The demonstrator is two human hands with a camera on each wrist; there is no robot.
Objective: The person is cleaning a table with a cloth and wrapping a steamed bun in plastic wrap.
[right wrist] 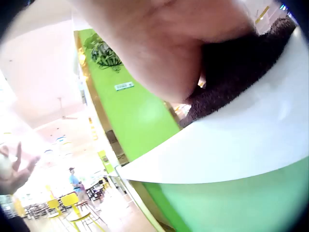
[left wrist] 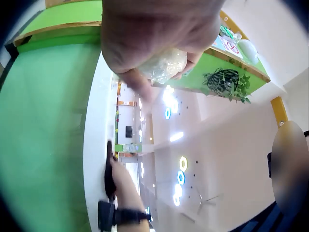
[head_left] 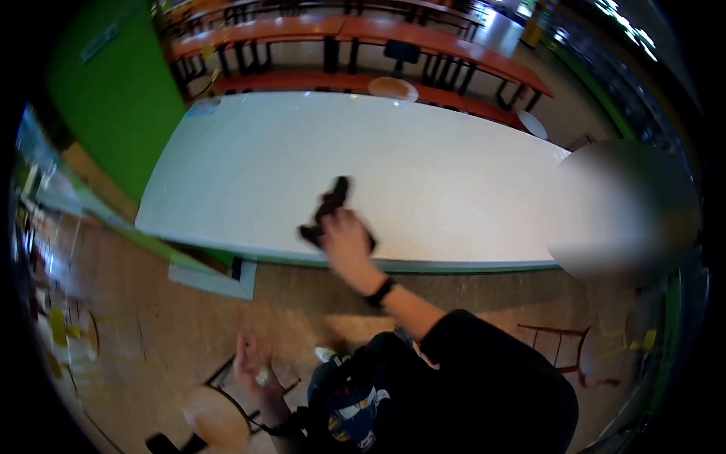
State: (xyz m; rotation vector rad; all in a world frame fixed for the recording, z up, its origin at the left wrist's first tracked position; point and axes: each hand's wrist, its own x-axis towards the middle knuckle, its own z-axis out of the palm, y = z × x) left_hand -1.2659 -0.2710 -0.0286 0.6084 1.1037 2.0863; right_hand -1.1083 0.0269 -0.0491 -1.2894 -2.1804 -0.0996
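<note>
On the white tabletop (head_left: 454,189), near its front edge, my right hand (head_left: 349,246) grips a dark brown cloth (head_left: 333,198). The right wrist view shows the fuzzy cloth (right wrist: 236,84) bunched under the palm and flat against the white surface. My left hand (head_left: 253,359) is off the table, low on the left, above the floor. A whitish, shiny, crumpled wad (left wrist: 166,65), like clear plastic, sits in its palm, with thumb and fingers about it. Part of the wad is hidden by the hand.
A green wall (head_left: 106,98) rises at the table's left end. Orange long tables (head_left: 265,32) and benches stand beyond it. Close to my left hand is a round stool (head_left: 215,418). Yellow chairs (right wrist: 72,200) and a person (right wrist: 75,180) are farther off in the right wrist view.
</note>
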